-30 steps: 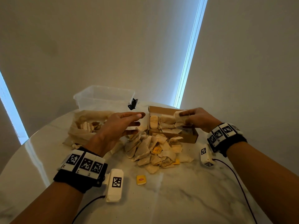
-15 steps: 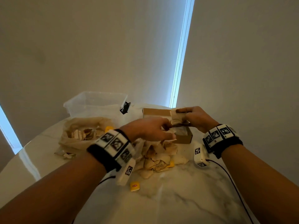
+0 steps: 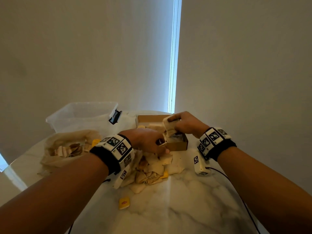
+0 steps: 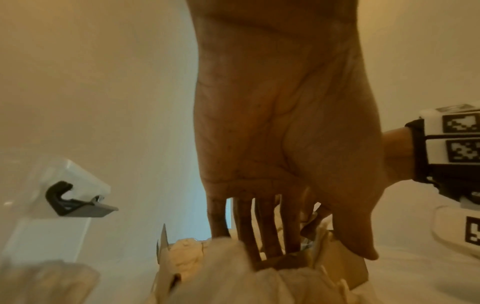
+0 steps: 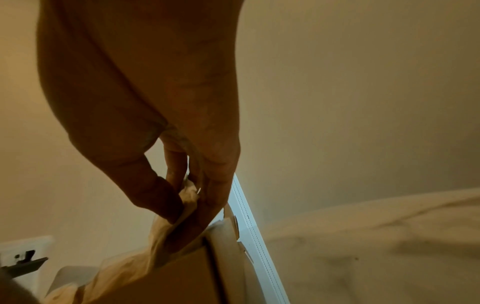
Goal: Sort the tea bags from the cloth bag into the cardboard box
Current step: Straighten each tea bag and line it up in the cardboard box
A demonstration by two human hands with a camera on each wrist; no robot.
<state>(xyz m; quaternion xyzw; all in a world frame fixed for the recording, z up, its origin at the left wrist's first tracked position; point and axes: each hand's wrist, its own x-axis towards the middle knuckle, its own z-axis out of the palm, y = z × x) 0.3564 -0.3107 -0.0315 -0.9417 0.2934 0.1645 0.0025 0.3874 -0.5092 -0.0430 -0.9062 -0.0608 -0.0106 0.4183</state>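
Observation:
The brown cardboard box (image 3: 177,146) stands at the back of the marble table, with a row of tea bags (image 3: 156,128) upright inside. My right hand (image 3: 170,123) pinches a pale tea bag (image 3: 168,127) between thumb and fingers over the box's right part; in the right wrist view that tea bag (image 5: 188,198) hangs above the box wall (image 5: 168,277). My left hand (image 3: 163,146) reaches down at the box's front edge; in the left wrist view its straight fingers (image 4: 246,230) push in among the tea bags. The cloth bag (image 3: 67,141) lies open at left. A loose tea bag pile (image 3: 152,168) sits under my left wrist.
A clear plastic bin (image 3: 81,115) with a black clip (image 3: 115,116) stands behind the cloth bag. One yellow tag (image 3: 124,202) lies alone on the near table. Cables run from both wrist devices along the tabletop. A wall and a blind are close behind the box.
My left hand swung right from above the pile and came down at the box's front edge. The right hand stayed over the box with its tea bag and lifted it slightly.

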